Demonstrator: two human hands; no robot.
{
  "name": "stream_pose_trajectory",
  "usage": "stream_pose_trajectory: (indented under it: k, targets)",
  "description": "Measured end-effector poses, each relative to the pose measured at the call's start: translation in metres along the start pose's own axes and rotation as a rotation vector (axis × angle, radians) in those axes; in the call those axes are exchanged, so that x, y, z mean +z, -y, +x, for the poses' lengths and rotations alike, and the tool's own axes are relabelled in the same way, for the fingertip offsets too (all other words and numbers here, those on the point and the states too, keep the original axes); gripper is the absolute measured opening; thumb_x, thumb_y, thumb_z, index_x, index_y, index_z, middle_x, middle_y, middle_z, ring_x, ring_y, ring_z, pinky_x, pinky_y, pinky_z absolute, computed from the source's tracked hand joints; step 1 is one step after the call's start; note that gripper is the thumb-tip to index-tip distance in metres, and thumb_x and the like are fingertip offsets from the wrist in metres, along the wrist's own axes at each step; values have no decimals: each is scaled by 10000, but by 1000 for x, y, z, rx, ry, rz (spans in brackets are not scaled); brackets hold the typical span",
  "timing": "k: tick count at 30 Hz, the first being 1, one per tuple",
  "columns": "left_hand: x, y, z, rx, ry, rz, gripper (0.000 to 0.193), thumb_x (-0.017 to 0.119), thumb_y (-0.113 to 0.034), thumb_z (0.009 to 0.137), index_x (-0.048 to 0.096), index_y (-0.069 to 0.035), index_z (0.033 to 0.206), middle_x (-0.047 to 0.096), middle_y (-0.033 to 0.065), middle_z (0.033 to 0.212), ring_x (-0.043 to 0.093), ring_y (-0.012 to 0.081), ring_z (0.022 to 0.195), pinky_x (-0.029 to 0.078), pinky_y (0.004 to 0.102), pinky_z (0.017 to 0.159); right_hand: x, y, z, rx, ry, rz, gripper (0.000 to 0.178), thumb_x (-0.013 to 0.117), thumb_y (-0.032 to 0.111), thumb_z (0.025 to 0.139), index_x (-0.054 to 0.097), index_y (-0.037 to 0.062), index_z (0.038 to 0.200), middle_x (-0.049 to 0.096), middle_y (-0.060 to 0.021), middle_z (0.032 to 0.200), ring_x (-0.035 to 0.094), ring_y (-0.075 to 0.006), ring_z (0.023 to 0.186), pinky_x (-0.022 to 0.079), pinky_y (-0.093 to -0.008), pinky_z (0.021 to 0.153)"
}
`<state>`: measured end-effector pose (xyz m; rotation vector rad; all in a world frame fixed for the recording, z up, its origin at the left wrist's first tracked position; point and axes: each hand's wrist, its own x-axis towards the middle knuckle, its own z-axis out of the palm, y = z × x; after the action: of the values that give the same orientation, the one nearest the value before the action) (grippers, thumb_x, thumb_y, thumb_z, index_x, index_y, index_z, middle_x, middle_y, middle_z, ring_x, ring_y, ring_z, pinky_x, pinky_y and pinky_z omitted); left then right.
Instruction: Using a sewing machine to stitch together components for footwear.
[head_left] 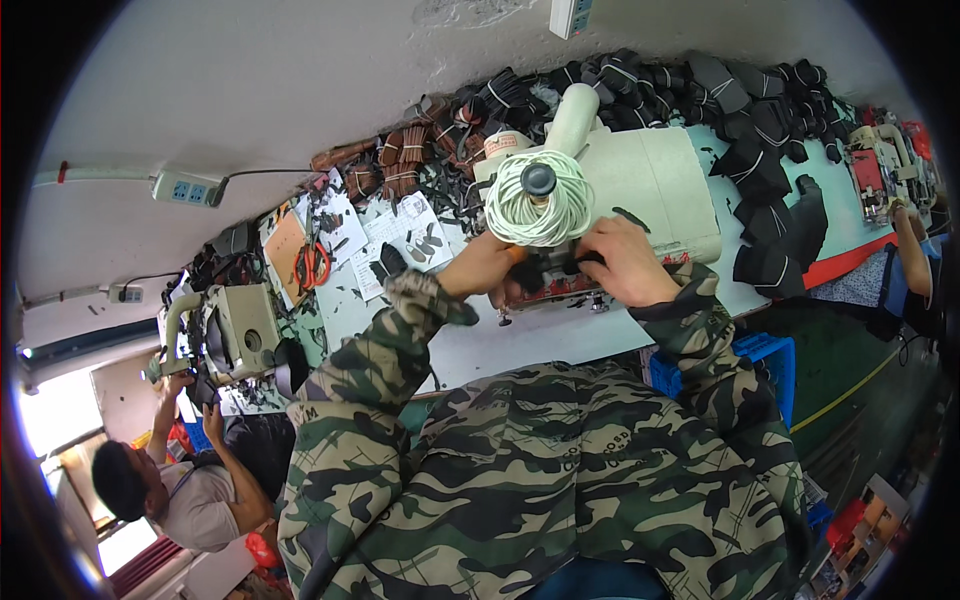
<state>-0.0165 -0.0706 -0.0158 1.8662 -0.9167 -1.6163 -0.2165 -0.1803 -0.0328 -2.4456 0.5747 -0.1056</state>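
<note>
A cream bench machine (650, 185) stands before me, with a coil of pale green cord (520, 222) hung round a dark-knobbed post on it. My left hand (482, 268) is at the machine's front working area, left of the coil's lower edge. Its fingers are bent, partly hidden, with an orange band on one. On the right, my right hand (625, 262) rests against the machine's front, fingers curled and thumb pointing inward. Dark material lies between the hands, but its kind is too hidden to tell. Small red parts (560, 288) line the machine's front edge.
Bundled dark pieces (720, 85) and brown bundles (402, 160) line the wall. Orange-handled scissors (313, 265) and paper sheets (405, 235) lie left. A blue crate (768, 350) stands below right. A co-worker (200, 495) handles dark pieces at another machine (240, 330); another person's arm (912, 255) shows far right.
</note>
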Motion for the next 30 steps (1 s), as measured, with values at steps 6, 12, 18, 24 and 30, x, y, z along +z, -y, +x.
stream_pose_trajectory:
  k: [6,12,18,24,30]
  targets:
    - [-19,-2,-4,-164,218,-3,238,419,-195,927,524,-25,1056,639,106,743,586,113,486,357,212,321,12,12,8,36,-82,-53,148,641,108,684,602,66,820,551,-100,921,526,-301,845,430,-402,706]
    - [-1,-6,6,-27,73,20,258,455,-162,911,496,12,1097,613,95,691,588,131,499,438,244,354,4,5,1,-85,-131,98,161,626,85,691,598,51,847,563,-100,877,533,-307,860,437,-410,721]
    - [-17,21,8,18,83,90,264,424,-148,906,528,54,1040,620,124,656,594,158,458,449,264,373,10,5,5,27,-102,-54,204,622,97,713,590,57,910,559,-104,851,529,-300,844,427,-409,711]
    - [-5,0,5,-45,92,-39,243,445,-126,901,549,67,1004,618,116,651,585,153,448,440,241,373,13,13,6,-102,-96,-105,260,621,114,721,556,45,962,537,-113,867,517,-299,842,423,-404,712]
    - [-17,25,4,62,7,25,237,472,-133,889,587,74,872,619,125,651,582,137,448,433,242,387,10,1,0,-6,-63,-64,233,611,103,723,552,35,937,525,-113,889,515,-299,845,429,-402,710]
